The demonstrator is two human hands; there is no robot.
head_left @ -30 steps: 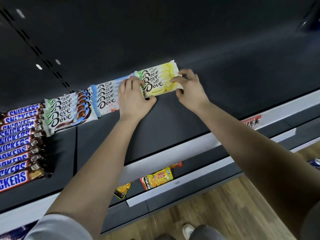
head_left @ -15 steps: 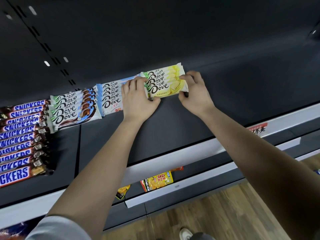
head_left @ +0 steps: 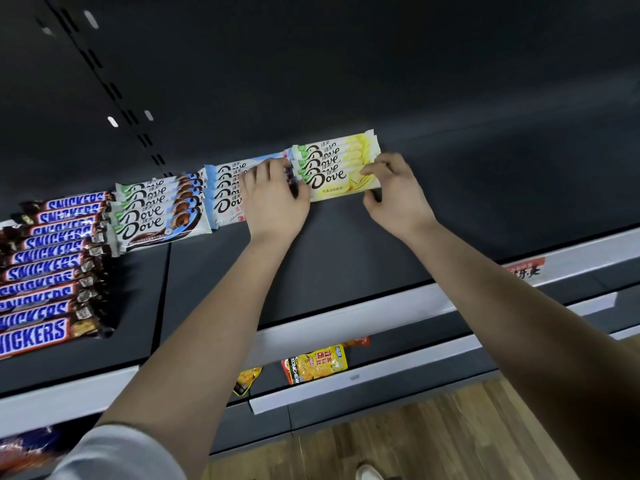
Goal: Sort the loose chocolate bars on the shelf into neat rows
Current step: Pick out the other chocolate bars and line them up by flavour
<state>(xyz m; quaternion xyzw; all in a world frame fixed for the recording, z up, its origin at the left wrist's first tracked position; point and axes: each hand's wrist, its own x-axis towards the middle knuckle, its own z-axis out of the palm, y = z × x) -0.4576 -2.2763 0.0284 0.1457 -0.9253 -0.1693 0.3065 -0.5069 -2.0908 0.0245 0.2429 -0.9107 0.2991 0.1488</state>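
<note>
A short row of yellow Dove bars [head_left: 334, 168] lies at the back of the dark shelf [head_left: 346, 258], overlapping like tiles. My left hand [head_left: 273, 206] curls its fingers over the row's left end, thumb against the front bar's corner. My right hand [head_left: 394, 195] pinches the front bar's right end between fingers and thumb. Left of these sits a row of light-blue Dove bars [head_left: 225, 192], partly hidden by my left hand. Further left are the brown-and-blue Dove bars [head_left: 156, 213], then Snickers bars [head_left: 48, 265].
The shelf's white front rail [head_left: 346, 323] runs below my forearms. On a lower shelf lie a yellow snack packet [head_left: 315, 363] and another packet [head_left: 246, 381]. A wooden floor [head_left: 415, 445] shows at the bottom. The shelf right of the yellow bars is bare dark surface.
Both hands stay at the two ends of the yellow row. My right fingers have come over the front bar's right end, and my left fingers have curled more at the left end.
</note>
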